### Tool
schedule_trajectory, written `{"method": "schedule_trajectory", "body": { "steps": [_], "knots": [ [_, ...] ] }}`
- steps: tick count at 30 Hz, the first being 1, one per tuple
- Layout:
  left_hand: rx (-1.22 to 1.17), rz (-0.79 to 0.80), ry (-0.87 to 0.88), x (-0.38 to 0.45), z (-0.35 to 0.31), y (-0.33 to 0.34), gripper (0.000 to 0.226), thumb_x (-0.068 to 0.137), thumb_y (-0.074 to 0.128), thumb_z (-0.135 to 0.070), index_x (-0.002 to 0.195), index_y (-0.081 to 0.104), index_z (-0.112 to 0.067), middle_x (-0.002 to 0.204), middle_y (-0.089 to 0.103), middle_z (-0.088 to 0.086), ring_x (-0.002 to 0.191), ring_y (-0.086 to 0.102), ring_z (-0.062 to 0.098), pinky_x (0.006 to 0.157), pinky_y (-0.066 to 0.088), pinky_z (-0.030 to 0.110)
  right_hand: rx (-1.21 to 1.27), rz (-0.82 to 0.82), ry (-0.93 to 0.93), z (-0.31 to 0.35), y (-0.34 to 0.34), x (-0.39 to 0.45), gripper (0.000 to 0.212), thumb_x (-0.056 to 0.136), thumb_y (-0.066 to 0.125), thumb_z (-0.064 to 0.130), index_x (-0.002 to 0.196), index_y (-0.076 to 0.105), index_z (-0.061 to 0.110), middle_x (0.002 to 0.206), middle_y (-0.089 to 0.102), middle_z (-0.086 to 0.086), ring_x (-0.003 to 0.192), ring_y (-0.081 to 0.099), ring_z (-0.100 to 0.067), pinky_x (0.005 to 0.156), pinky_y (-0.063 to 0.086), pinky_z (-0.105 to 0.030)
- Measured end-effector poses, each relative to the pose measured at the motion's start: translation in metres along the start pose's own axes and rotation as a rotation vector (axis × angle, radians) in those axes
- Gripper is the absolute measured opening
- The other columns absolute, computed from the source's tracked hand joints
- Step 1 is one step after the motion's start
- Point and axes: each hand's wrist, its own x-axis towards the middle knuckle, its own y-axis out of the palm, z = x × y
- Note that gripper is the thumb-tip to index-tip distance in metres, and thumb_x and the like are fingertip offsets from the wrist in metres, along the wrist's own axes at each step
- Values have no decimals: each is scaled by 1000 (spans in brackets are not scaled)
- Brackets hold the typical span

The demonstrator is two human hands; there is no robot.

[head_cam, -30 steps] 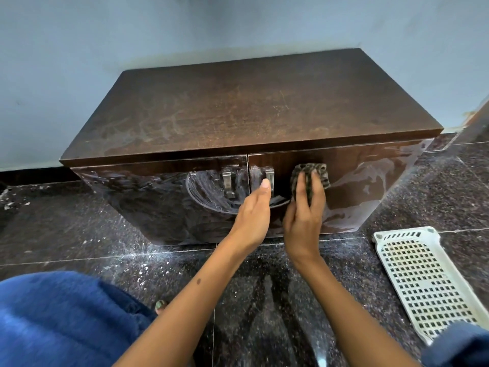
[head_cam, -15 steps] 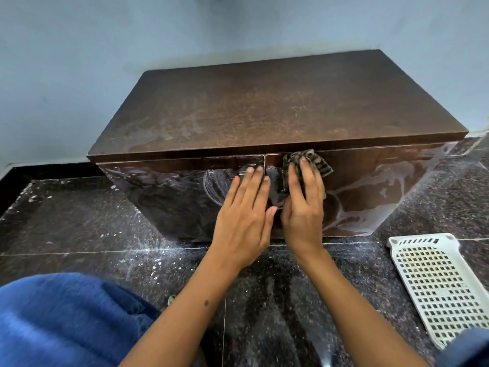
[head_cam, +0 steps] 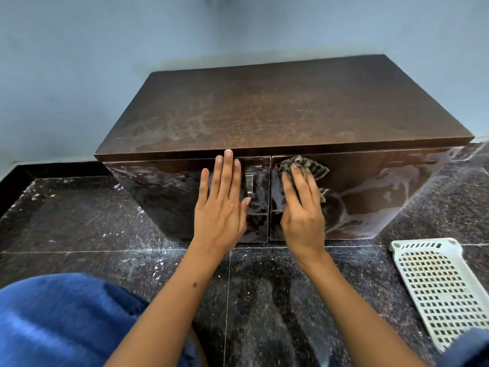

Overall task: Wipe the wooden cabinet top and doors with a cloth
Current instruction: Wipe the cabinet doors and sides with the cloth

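Observation:
A low dark wooden cabinet (head_cam: 285,107) stands against the pale wall, its top streaked with dusty smears. My left hand (head_cam: 221,205) lies flat with straight fingers on the left door (head_cam: 164,197), fingertips near the top edge, beside a metal handle (head_cam: 249,182). My right hand (head_cam: 301,207) presses a crumpled grey patterned cloth (head_cam: 304,165) flat against the upper left corner of the right door (head_cam: 370,192). That door shows whitish wipe streaks. The right handle is hidden under the cloth and hand.
The cabinet sits on a speckled dark stone floor (head_cam: 79,223) dusted with white flecks. A white perforated plastic tray (head_cam: 436,290) lies on the floor at the right. My blue-clothed knee (head_cam: 60,321) fills the lower left.
My left hand has slid left from the door seam onto the left door and flattened. My right hand with the cloth has stayed at the top of the right door. The view has shifted left.

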Motion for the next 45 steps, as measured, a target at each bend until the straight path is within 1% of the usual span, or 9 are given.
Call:
{"method": "schedule_trajectory", "body": {
  "steps": [6,15,21,25,29,35,38,41,45],
  "knots": [
    [13,-15,12,-1,5,5,66,97,31,-35,150,9,-2,158,0,13,146,4,26,118,5,45,109,-70,147,35,1,8,46,90,43,-5,136,44,-3,144,39,-19,137,29,-32,119,12,-27],
    [32,-30,45,-6,12,17,64,97,25,-35,150,10,-2,158,2,13,146,6,26,118,6,44,51,243,40,32,28,-34,68,76,62,-17,139,42,-1,149,35,-14,138,30,-35,102,41,-44],
    [-21,-82,40,-5,11,32,65,98,29,-36,149,8,-1,156,-2,13,146,1,27,118,5,42,176,20,-17,33,28,-12,41,99,36,6,139,35,-5,149,25,-17,142,20,-30,118,18,-39],
    [-52,-80,36,-2,13,46,69,99,25,-38,147,-11,-4,153,-31,7,143,-21,21,119,-2,40,121,46,-33,26,33,-10,45,94,45,-1,139,37,-5,149,23,-17,141,20,-35,117,19,-41],
    [-85,-146,47,-3,14,48,68,99,27,-37,149,-5,-4,154,-28,5,145,-15,20,120,-1,40,68,154,-30,15,38,-36,67,75,61,-19,137,42,-3,148,33,-16,138,25,-32,108,27,-38],
    [-84,-276,14,17,15,27,70,99,23,-38,147,-17,-6,152,-31,8,144,-19,22,119,-5,41,215,-9,-35,23,33,-29,49,88,51,-12,135,37,-10,146,29,-26,140,23,-31,116,24,-43],
    [-67,-346,-22,38,19,12,69,99,29,-35,146,-5,1,153,-11,16,143,-19,24,118,-5,40,238,-66,-56,31,31,-14,50,90,48,-11,137,33,-8,146,24,-28,140,21,-36,116,22,-46],
    [-61,-374,-37,56,25,2,64,99,33,-33,145,13,7,153,16,25,144,2,37,118,0,42,172,-18,-49,32,35,-8,52,86,50,-15,137,38,-10,147,27,-29,139,23,-40,117,19,-44],
    [-55,-332,7,64,31,0,59,100,26,-33,146,24,3,152,23,25,142,19,38,118,9,44,111,108,-16,26,38,-30,60,80,54,-19,137,40,-8,147,31,-25,137,28,-40,114,24,-47]
  ]
}}
